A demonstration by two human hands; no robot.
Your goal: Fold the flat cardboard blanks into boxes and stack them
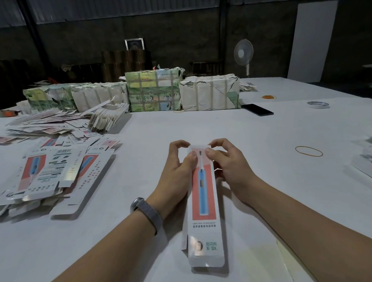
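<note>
My left hand and right hand both pinch the far end of the long white cardboard box with red-blue print, above the white table. Flat printed cardboard blanks lie left.

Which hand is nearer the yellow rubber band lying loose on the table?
Right. The right hand, pinching the box's far end, lies between the box and the rubber band. The left hand grips the box's opposite side, farther away.
</note>
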